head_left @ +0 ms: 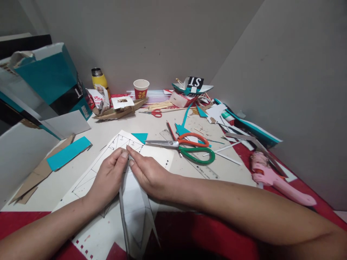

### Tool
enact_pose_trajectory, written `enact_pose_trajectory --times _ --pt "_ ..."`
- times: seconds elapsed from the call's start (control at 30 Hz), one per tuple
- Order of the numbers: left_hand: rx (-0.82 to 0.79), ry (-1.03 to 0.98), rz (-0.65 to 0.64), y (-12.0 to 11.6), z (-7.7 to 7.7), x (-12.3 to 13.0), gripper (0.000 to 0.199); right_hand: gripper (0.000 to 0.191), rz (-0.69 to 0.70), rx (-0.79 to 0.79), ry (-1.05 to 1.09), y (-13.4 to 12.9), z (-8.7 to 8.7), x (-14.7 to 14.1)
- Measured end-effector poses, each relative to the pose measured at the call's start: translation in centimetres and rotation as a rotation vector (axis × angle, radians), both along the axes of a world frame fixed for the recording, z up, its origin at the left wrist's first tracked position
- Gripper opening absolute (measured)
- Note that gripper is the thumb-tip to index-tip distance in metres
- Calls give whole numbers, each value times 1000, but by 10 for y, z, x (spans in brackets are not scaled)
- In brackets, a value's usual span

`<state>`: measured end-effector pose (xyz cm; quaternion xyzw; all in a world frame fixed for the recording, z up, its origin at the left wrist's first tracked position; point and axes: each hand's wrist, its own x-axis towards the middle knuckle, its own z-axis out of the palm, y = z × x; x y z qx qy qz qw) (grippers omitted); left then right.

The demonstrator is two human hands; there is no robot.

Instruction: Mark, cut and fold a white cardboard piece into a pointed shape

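Observation:
My left hand [112,173] and my right hand [148,173] meet near the middle of the table. Both pinch the far end of a folded white card piece [133,206] with pencil lines on it. Its wider end spreads toward me, past the table's front edge. Beneath it lies a sheet of drawn paper [89,177], marked with black lines, dots and letters. Just beyond my right hand rest large scissors [177,144] with one orange and one green handle. The fingertips hide the pinched end.
A pink glue gun [282,180] and a hacksaw-like blade [260,150] lie at right among scraps. Behind stand a paper cup [141,89], a yellow bottle [99,80], a cardboard boat [119,111] and a teal-and-white boat [192,87]. Teal boxes [51,79] fill the left.

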<state>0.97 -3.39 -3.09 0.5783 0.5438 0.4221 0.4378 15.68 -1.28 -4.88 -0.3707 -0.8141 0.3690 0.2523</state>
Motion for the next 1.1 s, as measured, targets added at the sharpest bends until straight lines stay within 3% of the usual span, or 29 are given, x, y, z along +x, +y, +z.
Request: enact_pose_trajectory --times 0.2,0.37,0.43,0.57,0.7,0.83,0.93,1.07,1.1 --pt "-38 -19 53 2 6 0 26 58 12 -45 18 2 5 0" --pt "-17 -35 324 18 19 -15 23 57 -46 -126 101 4 16 5" --pt "6 -54 447 25 23 -22 21 51 1 -254 161 4 19 5" --pt "73 -121 639 35 26 -35 15 53 141 -722 286 4 15 2" --pt "127 -186 728 38 28 -46 15 51 249 -1015 472 4 9 -1" --pt "172 -232 744 40 27 -58 15 32 248 -1004 564 -1 11 -2" --pt "218 -267 737 43 21 -64 22 29 208 -938 551 -10 12 -2" --pt "289 -283 700 44 13 -66 28 80 36 -906 519 -21 5 -5" --pt "307 -280 691 43 13 -66 29 85 -2 -890 521 -22 3 -6"
